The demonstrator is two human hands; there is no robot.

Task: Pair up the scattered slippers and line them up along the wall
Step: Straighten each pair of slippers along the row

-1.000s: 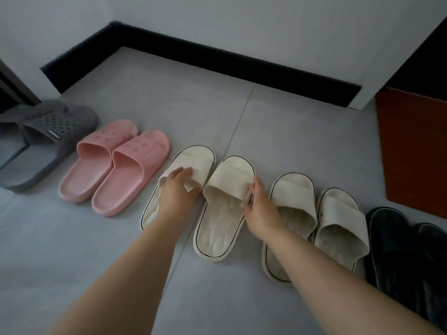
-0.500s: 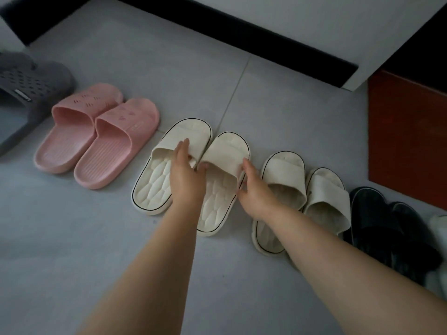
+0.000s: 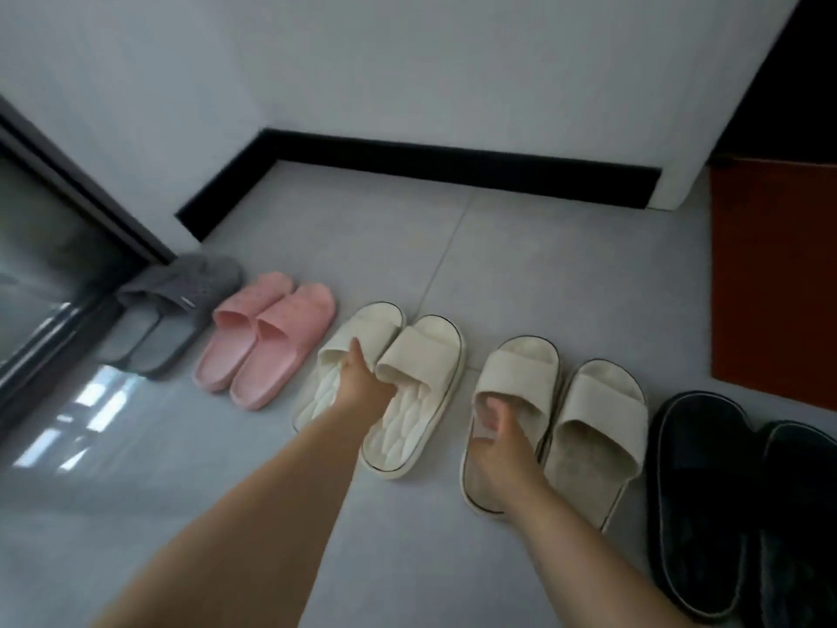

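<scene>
Black pair was seen right of the right hand, whose blurred fingers, over the beige pair, could not be judged gripping or loose. Cream pair was gripped at the straps by the left hand; pink pair was left of its fingers.

So we've got grey slippers, pink slippers, cream slippers with a thin black outline and quilted-looking footbeds, beige slippers with dark trim, and black slippers. Pale grey floor, white wall, black skirting.
</scene>
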